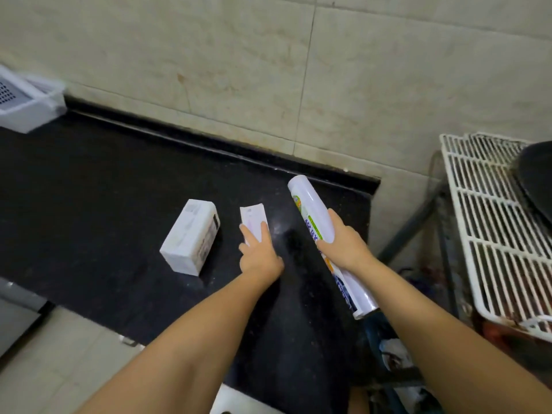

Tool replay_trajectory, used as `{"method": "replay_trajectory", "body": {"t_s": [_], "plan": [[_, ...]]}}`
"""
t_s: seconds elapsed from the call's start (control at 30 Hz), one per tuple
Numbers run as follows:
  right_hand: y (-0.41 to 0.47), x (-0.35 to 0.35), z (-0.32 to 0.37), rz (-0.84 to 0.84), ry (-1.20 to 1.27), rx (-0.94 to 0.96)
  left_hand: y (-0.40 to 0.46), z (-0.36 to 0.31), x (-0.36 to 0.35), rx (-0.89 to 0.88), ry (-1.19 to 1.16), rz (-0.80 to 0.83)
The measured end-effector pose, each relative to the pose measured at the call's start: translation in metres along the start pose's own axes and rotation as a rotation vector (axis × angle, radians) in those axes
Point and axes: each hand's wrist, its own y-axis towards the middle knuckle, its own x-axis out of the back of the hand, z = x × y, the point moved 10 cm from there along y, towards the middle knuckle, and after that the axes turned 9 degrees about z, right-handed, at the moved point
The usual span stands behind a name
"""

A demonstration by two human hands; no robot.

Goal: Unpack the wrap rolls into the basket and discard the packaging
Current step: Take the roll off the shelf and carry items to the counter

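A long white wrap roll [312, 209] with a printed label is held at its middle by my right hand [343, 245], tilted above the right end of the black counter [89, 189]. My left hand [258, 253] grips a small flat white packet [253, 218] just above the counter. A white rectangular box [191, 237] lies on the counter to the left of that hand. The white basket [27, 103] stands at the far left against the wall, blurred and partly cut off by the frame.
A white wire rack [490, 234] with a dark pan [537, 180] on it stands to the right of the counter. Below the counter's right end sits a dark bin [388, 351] holding crumpled white waste. A tiled wall rises behind.
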Motion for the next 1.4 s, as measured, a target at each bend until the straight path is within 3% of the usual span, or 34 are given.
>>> {"method": "replay_trajectory", "body": {"t_s": [0.1, 0.17, 0.27, 0.37, 0.63, 0.77, 1.13, 1.4], "plan": [[0.005, -0.003, 0.007, 0.021, 0.023, 0.032, -0.007, 0.005, 0.012, -0.026, -0.064, 0.006], [0.012, -0.004, 0.026, 0.029, 0.058, 0.051, -0.018, 0.004, 0.034, -0.148, -0.084, -0.022], [0.021, -0.002, 0.079, 0.021, 0.105, 0.135, -0.043, 0.012, 0.091, -0.280, -0.179, -0.166], [0.024, -0.009, 0.154, 0.028, 0.090, 0.276, -0.063, 0.048, 0.158, -0.221, -0.282, -0.329], [0.006, -0.103, 0.359, 0.160, -0.104, 0.569, -0.126, 0.265, 0.274, 0.062, -0.419, -0.637], [-0.007, -0.174, 0.448, 0.217, -0.196, 0.632, -0.148, 0.374, 0.308, 0.157, -0.453, -0.689], [0.015, -0.317, 0.618, 0.262, -0.171, 0.537, -0.112, 0.567, 0.413, 0.135, -0.419, -0.504], [0.114, -0.364, 0.657, 0.272, -0.083, 0.366, 0.019, 0.619, 0.431, 0.088, -0.333, -0.274]]}}
